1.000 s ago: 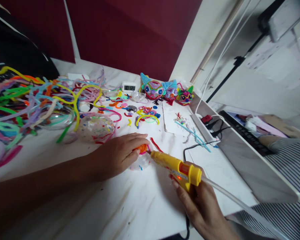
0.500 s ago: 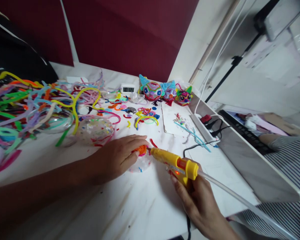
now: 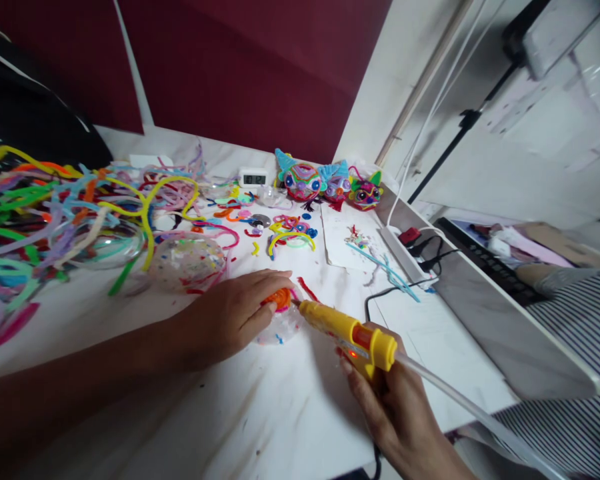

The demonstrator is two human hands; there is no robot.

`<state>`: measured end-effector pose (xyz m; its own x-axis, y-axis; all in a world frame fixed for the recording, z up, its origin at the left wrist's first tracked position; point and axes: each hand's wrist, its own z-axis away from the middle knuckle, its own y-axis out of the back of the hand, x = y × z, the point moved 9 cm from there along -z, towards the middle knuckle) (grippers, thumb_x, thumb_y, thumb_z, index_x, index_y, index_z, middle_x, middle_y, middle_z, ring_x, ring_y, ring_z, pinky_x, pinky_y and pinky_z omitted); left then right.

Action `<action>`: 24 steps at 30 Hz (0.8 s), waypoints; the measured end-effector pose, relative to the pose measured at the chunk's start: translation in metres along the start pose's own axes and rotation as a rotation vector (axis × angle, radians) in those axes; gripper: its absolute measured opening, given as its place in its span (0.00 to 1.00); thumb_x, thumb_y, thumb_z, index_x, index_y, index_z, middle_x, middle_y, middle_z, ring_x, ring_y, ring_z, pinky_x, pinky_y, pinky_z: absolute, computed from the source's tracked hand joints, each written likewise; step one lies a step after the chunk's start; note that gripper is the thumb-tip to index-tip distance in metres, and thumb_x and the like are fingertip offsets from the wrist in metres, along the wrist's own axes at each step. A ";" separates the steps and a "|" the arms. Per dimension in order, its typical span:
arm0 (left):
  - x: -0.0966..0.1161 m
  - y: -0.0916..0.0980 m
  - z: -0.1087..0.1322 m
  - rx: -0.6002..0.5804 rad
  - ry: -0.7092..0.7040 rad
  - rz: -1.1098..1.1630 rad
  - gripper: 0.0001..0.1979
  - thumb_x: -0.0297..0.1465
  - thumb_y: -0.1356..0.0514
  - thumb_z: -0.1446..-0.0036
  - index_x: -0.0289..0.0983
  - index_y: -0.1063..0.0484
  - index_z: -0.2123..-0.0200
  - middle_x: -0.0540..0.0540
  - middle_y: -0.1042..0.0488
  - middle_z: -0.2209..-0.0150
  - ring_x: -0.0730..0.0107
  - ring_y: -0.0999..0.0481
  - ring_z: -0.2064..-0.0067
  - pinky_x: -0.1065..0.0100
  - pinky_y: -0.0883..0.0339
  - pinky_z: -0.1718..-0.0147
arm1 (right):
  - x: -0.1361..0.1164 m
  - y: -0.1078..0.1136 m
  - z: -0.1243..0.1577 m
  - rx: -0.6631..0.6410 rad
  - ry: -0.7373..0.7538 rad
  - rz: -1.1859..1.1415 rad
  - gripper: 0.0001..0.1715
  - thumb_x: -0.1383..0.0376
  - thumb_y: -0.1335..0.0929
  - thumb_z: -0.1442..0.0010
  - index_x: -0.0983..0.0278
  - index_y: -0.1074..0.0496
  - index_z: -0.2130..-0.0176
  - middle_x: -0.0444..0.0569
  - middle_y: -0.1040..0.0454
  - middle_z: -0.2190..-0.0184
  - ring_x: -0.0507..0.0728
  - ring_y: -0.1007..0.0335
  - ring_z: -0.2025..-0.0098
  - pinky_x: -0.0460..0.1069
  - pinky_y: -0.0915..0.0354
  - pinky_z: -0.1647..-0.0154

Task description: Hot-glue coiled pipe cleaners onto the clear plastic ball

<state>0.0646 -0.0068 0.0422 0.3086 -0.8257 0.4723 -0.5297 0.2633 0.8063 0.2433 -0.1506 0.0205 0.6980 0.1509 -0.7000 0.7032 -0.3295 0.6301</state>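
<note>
My left hand (image 3: 230, 317) is closed, fingers and thumb curled around an orange coiled piece (image 3: 279, 299) with a pink edge, probably pipe cleaner. Beneath it on the table lies a clear plastic round (image 3: 283, 331) with coloured specks, partly covered by the hand. A yellow hot glue gun (image 3: 350, 327) is gripped in my right hand (image 3: 400, 407). Its nozzle points left, at the pink edge of the orange piece; whether they touch I cannot tell. A red light glows on the gun, and a long translucent glue stick (image 3: 470, 400) sticks out of its back.
Tangled pipe cleaners (image 3: 90, 207) heap up on the left, beside a speckled clear round (image 3: 190, 261). Decorated animal heads (image 3: 305, 183) and a small digital clock (image 3: 253, 178) stand at the back. On the right are a power strip (image 3: 405, 257), a black cord and a raised table edge (image 3: 490, 320).
The view has shifted very slightly. Both hands and the glue gun keep almost the same pose, with the nozzle still at the pink edge.
</note>
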 end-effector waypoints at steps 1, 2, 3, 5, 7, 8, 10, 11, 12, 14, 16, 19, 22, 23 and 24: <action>-0.001 0.000 0.000 0.002 -0.003 -0.004 0.20 0.30 0.51 0.32 0.41 0.33 0.39 0.44 0.29 0.34 0.60 0.28 0.35 0.60 0.35 0.34 | 0.000 0.000 0.001 0.008 -0.006 -0.003 0.19 0.58 0.33 0.30 0.59 0.32 0.42 0.56 0.23 0.52 0.62 0.21 0.56 0.52 0.22 0.57; -0.001 0.000 0.000 0.004 -0.003 -0.007 0.20 0.30 0.51 0.32 0.41 0.33 0.39 0.44 0.29 0.34 0.60 0.28 0.35 0.60 0.35 0.34 | 0.000 0.001 0.002 0.016 -0.011 -0.005 0.20 0.57 0.33 0.30 0.59 0.32 0.42 0.57 0.22 0.52 0.62 0.21 0.56 0.52 0.21 0.58; -0.002 0.000 0.001 0.005 -0.002 -0.008 0.20 0.30 0.51 0.32 0.41 0.33 0.39 0.43 0.29 0.34 0.60 0.29 0.35 0.60 0.36 0.34 | 0.000 0.001 0.002 0.024 -0.013 -0.005 0.20 0.56 0.33 0.30 0.59 0.32 0.42 0.57 0.22 0.52 0.62 0.20 0.56 0.52 0.21 0.58; -0.002 0.000 0.001 0.005 -0.002 -0.007 0.20 0.30 0.51 0.32 0.41 0.34 0.39 0.44 0.29 0.34 0.60 0.29 0.35 0.61 0.35 0.35 | 0.000 0.001 0.003 0.027 -0.017 -0.004 0.21 0.55 0.33 0.30 0.59 0.32 0.42 0.57 0.22 0.53 0.63 0.20 0.56 0.51 0.21 0.58; -0.001 0.001 0.001 0.010 0.001 -0.006 0.20 0.30 0.51 0.32 0.42 0.34 0.39 0.44 0.29 0.34 0.59 0.28 0.35 0.62 0.35 0.35 | 0.000 0.002 0.005 0.034 -0.018 -0.001 0.21 0.53 0.33 0.30 0.59 0.32 0.42 0.56 0.22 0.54 0.63 0.21 0.55 0.51 0.21 0.58; -0.001 0.001 0.001 0.013 0.000 -0.008 0.20 0.31 0.51 0.32 0.42 0.34 0.39 0.44 0.29 0.34 0.59 0.28 0.35 0.62 0.35 0.35 | 0.000 0.001 0.005 0.029 -0.021 0.001 0.21 0.53 0.33 0.30 0.59 0.31 0.42 0.56 0.22 0.54 0.63 0.21 0.55 0.51 0.21 0.57; -0.001 0.001 0.002 0.021 0.001 -0.014 0.20 0.31 0.51 0.32 0.42 0.34 0.39 0.44 0.29 0.34 0.59 0.28 0.35 0.62 0.35 0.35 | 0.001 0.000 0.006 0.030 -0.021 0.001 0.22 0.52 0.34 0.30 0.59 0.31 0.42 0.55 0.22 0.54 0.62 0.21 0.55 0.51 0.21 0.57; -0.002 0.002 0.002 0.025 0.003 -0.014 0.20 0.31 0.51 0.32 0.42 0.34 0.38 0.44 0.29 0.34 0.59 0.28 0.35 0.62 0.35 0.35 | 0.001 0.000 0.007 0.037 -0.019 -0.003 0.22 0.52 0.34 0.30 0.59 0.32 0.42 0.55 0.22 0.54 0.62 0.21 0.55 0.51 0.21 0.57; -0.002 0.001 0.002 0.027 0.005 -0.014 0.21 0.31 0.51 0.32 0.42 0.34 0.38 0.44 0.29 0.34 0.59 0.28 0.35 0.62 0.35 0.35 | 0.002 -0.001 0.007 0.043 -0.016 -0.008 0.22 0.52 0.34 0.29 0.59 0.32 0.42 0.55 0.22 0.54 0.62 0.21 0.55 0.51 0.21 0.57; -0.003 0.001 0.002 0.029 0.012 -0.011 0.20 0.32 0.51 0.32 0.42 0.34 0.38 0.45 0.29 0.34 0.59 0.28 0.35 0.62 0.34 0.36 | 0.002 -0.001 0.007 0.057 -0.009 -0.017 0.22 0.52 0.34 0.29 0.60 0.33 0.41 0.56 0.22 0.53 0.62 0.20 0.56 0.52 0.21 0.58; -0.002 0.002 0.002 0.028 0.011 -0.009 0.21 0.32 0.50 0.32 0.42 0.34 0.38 0.45 0.28 0.35 0.58 0.27 0.36 0.62 0.33 0.36 | 0.003 -0.001 0.007 0.059 -0.008 -0.016 0.22 0.53 0.34 0.30 0.60 0.32 0.42 0.57 0.22 0.53 0.62 0.20 0.57 0.51 0.21 0.59; -0.002 0.003 0.001 0.022 0.026 0.002 0.20 0.32 0.50 0.32 0.42 0.34 0.38 0.45 0.28 0.34 0.57 0.27 0.35 0.61 0.33 0.36 | 0.003 0.000 0.005 0.051 -0.014 -0.007 0.21 0.54 0.33 0.30 0.60 0.32 0.42 0.57 0.22 0.53 0.62 0.20 0.57 0.50 0.21 0.59; -0.001 0.002 0.001 0.007 0.042 0.007 0.19 0.31 0.51 0.31 0.42 0.34 0.39 0.44 0.29 0.34 0.58 0.28 0.35 0.60 0.33 0.36 | 0.003 0.000 0.004 0.030 -0.028 -0.010 0.21 0.53 0.33 0.30 0.60 0.32 0.42 0.57 0.21 0.52 0.62 0.20 0.56 0.51 0.21 0.58; 0.000 0.002 0.001 0.002 0.043 0.007 0.19 0.31 0.51 0.32 0.42 0.34 0.40 0.44 0.29 0.34 0.58 0.28 0.35 0.60 0.33 0.36 | 0.003 0.000 0.005 0.037 -0.033 -0.014 0.22 0.53 0.33 0.30 0.60 0.32 0.42 0.57 0.21 0.53 0.62 0.20 0.57 0.51 0.21 0.59; 0.000 0.002 0.001 -0.001 0.042 0.005 0.19 0.31 0.51 0.32 0.42 0.34 0.40 0.44 0.29 0.34 0.58 0.28 0.35 0.60 0.33 0.36 | 0.003 0.001 0.005 0.052 -0.037 -0.020 0.22 0.53 0.33 0.30 0.59 0.32 0.42 0.57 0.21 0.53 0.62 0.19 0.58 0.51 0.21 0.60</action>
<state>0.0629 -0.0067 0.0436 0.3386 -0.8029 0.4906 -0.5305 0.2678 0.8043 0.2460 -0.1553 0.0172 0.6778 0.1235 -0.7248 0.7080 -0.3752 0.5982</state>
